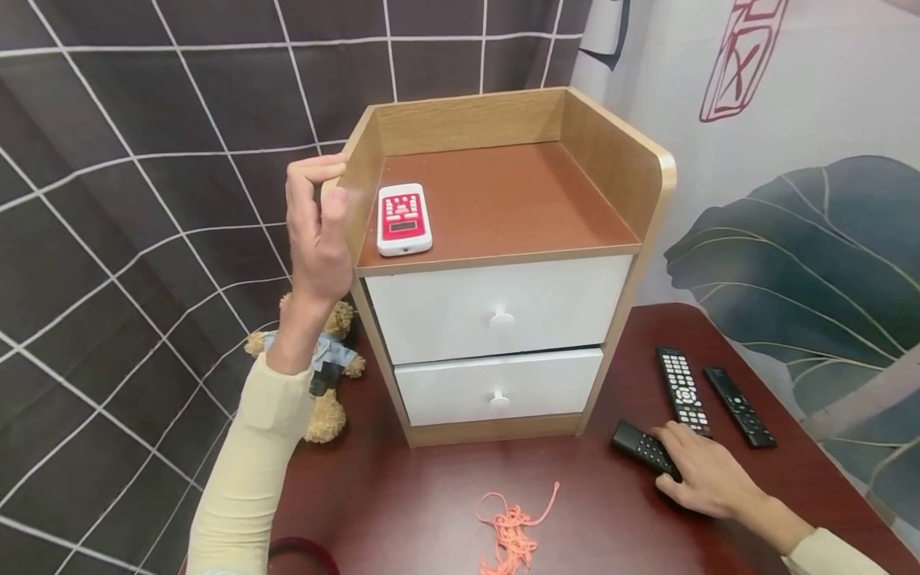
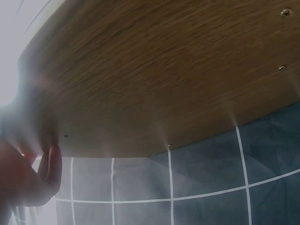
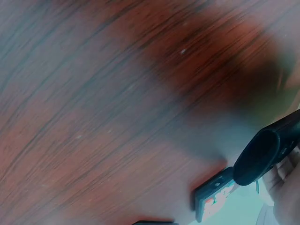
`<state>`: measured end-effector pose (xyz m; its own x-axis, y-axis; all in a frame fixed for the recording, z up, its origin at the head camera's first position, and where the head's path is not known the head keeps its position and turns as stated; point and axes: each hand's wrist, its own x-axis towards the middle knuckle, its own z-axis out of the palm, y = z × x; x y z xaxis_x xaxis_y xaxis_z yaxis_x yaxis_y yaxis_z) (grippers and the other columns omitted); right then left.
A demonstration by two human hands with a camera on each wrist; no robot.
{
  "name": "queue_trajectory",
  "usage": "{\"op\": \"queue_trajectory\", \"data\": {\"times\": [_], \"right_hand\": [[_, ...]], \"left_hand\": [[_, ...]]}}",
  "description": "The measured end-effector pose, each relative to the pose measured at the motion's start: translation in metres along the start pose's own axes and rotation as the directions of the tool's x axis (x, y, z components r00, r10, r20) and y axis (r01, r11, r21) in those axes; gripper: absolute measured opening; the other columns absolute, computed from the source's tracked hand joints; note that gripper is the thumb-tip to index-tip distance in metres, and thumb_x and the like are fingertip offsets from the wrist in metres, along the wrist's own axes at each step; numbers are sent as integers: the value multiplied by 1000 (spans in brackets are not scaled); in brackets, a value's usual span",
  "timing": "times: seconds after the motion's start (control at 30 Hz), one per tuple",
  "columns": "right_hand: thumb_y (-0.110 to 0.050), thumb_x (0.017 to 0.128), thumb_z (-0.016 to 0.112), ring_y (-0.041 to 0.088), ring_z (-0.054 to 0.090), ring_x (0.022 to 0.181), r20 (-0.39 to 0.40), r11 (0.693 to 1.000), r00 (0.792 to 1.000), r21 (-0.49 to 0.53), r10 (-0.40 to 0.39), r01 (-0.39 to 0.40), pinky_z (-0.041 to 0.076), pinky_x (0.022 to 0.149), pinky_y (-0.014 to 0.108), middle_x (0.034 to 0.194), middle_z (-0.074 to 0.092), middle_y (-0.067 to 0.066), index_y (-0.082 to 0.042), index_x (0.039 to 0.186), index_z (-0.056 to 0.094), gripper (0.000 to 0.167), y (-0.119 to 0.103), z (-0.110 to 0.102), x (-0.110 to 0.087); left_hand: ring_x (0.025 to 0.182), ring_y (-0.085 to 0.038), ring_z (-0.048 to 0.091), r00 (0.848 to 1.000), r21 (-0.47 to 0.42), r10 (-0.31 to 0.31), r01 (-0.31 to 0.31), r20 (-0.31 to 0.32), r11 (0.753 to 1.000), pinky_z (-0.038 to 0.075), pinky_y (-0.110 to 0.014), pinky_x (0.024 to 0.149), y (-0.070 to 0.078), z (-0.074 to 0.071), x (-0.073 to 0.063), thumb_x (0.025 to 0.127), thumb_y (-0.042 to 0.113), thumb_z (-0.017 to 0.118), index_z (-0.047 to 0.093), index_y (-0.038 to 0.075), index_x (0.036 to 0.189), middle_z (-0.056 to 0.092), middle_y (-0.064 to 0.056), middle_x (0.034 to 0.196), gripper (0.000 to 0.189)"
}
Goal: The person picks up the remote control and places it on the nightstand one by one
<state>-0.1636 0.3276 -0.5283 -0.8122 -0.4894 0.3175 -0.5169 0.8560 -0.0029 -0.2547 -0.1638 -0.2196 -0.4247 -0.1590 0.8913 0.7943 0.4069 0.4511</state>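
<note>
My left hand (image 1: pixel 316 239) holds the left side panel of a wooden cabinet (image 1: pixel 600 144) near its top front edge. Bent fingers (image 2: pixel 54 164) touch the panel's outer face in the left wrist view. On the cabinet's brown top lies a white and red remote control (image 1: pixel 404 220). At the right of the table, my right hand (image 1: pixel 707 473) grips a short black remote control (image 1: pixel 640 444), whose dark end (image 3: pixel 258 157) shows in the right wrist view. Beside it lie a black remote with pale buttons (image 1: pixel 683 387) and a slim black remote (image 1: pixel 740 407).
Two white drawers (image 1: pixel 496 311) with round knobs are closed in the cabinet. Tangled orange string (image 1: pixel 512 533) lies on the dark red table (image 1: pixel 402 487). A teddy bear (image 1: pixel 327 415) is left of the cabinet, by a dark checked curtain (image 1: pixel 180 184).
</note>
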Motion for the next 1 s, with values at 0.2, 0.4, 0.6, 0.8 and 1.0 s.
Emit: {"op": "queue_trajectory", "data": {"times": [0.2, 0.4, 0.6, 0.8, 1.0], "right_hand": [[-32, 64, 78, 5, 51, 90, 36, 992, 993, 58, -114, 112, 49, 69, 31, 106, 57, -6, -13, 119, 60, 61, -15, 1, 1], [-31, 59, 77, 2, 48, 90, -9, 963, 968, 103, -251, 251, 48, 71, 26, 105, 53, -11, -15, 117, 60, 63, -33, 5, 12], [-31, 56, 76, -1, 44, 86, -81, 907, 925, 179, -372, 381, 40, 69, 19, 102, 48, -14, -15, 116, 59, 65, -55, 9, 23], [-36, 59, 77, 0, 47, 88, -84, 842, 869, 219, -487, 493, 43, 72, 19, 104, 50, -11, -14, 118, 59, 66, -83, 13, 33], [-39, 61, 74, 3, 49, 89, -56, 776, 800, 213, -597, 594, 47, 77, 21, 102, 49, -9, -14, 118, 57, 65, -105, 16, 47]], "left_hand": [[119, -23, 50, 1000, -7, 10, -10, -3, 1000, 36, -29, 106, 4, 2, -2, 86, 30, 42, 51, -16, 109, 53, -28, 120, 51], [119, -20, 50, 1000, -12, -2, 2, -1, 1000, 37, -29, 105, -1, 1, 0, 86, 30, 43, 51, -15, 109, 54, -25, 121, 51], [119, -19, 50, 1000, 4, -9, 9, 4, 1000, 38, -29, 103, -7, 0, 0, 86, 32, 43, 52, -12, 111, 54, -23, 123, 52], [119, -17, 50, 1000, -2, -2, 2, -3, 1000, 39, -29, 103, -8, 0, -1, 85, 33, 44, 52, -12, 111, 55, -23, 122, 52], [119, -20, 50, 1000, 7, 13, -13, 6, 1000, 38, -29, 104, -7, 0, 1, 85, 33, 43, 52, -13, 110, 54, -24, 122, 53]]}}
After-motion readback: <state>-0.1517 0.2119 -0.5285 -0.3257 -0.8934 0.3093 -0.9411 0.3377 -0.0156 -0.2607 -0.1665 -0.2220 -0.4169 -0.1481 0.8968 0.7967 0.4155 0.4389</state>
